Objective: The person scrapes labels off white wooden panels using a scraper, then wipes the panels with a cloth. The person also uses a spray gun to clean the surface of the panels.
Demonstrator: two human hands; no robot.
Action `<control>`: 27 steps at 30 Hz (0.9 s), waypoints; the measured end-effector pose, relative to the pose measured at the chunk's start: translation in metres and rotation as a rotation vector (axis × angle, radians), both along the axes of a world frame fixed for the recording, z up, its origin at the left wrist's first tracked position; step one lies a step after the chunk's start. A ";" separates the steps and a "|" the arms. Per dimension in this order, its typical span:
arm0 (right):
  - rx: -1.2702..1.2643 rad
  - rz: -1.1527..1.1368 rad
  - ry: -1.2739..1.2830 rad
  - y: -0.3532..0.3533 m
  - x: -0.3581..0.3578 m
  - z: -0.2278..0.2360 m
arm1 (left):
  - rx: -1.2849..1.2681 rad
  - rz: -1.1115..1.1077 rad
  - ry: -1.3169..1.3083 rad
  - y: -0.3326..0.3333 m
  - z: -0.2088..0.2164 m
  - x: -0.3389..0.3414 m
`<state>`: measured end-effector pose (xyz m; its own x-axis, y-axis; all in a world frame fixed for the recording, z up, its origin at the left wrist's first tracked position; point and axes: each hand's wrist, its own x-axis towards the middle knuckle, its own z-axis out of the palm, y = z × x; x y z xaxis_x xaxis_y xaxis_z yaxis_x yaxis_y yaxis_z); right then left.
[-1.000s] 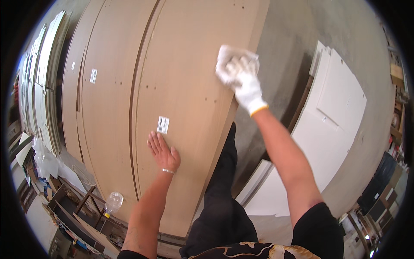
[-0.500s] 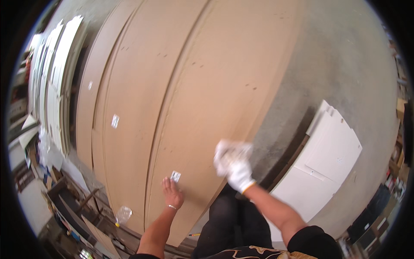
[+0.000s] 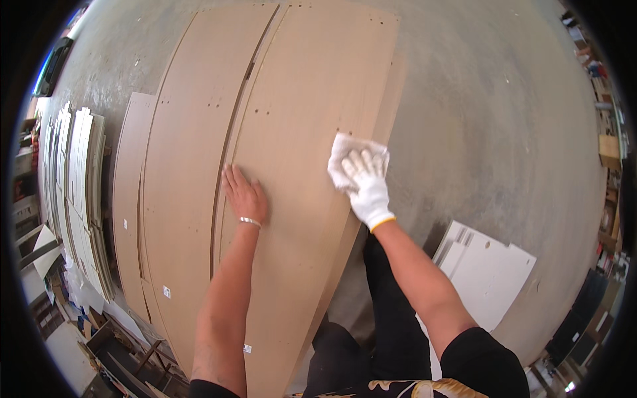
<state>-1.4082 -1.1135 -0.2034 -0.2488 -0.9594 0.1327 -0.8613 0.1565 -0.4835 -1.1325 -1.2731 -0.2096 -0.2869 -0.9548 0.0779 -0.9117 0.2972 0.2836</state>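
A long light-brown board (image 3: 298, 179) lies in front of me, with small dark holes along it. My left hand (image 3: 245, 197), bare with a bracelet at the wrist, rests flat near the board's left edge, fingers stretched out. My right hand (image 3: 365, 182) wears a white knitted glove with a yellow cuff edge. Under its spread fingers it holds a crumpled white cloth (image 3: 339, 163) against the board near the right edge. A small white label (image 3: 247, 348) is stuck to the board beside my left forearm.
More brown boards (image 3: 182, 166) lie alongside on the left, narrow gaps between them. Beyond them stand stacked white panels (image 3: 79, 192). White panels (image 3: 488, 275) also lie on the concrete floor (image 3: 491, 139) to my right. A dark frame (image 3: 126, 351) sits at the lower left.
I have shifted forward along the board. My left hand has moved from beside the label to the board's left edge farther up. My right hand has carried the cloth farther up too.
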 end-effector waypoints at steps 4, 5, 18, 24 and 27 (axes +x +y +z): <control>-0.037 -0.035 0.059 -0.096 -0.119 -0.009 | 0.190 0.301 -0.030 -0.093 -0.001 -0.089; -0.027 -0.047 0.053 -0.118 -0.144 -0.011 | 0.194 0.348 -0.091 -0.106 -0.005 -0.109; 0.120 -0.015 -0.265 -0.060 -0.120 0.027 | 0.138 0.559 -0.184 -0.088 -0.006 -0.161; -0.172 -0.205 -0.100 -0.171 -0.213 0.009 | 0.132 0.679 -0.202 -0.088 -0.016 -0.181; -0.109 -0.352 -0.113 -0.250 -0.295 -0.003 | 0.129 0.674 -0.248 -0.089 -0.017 -0.181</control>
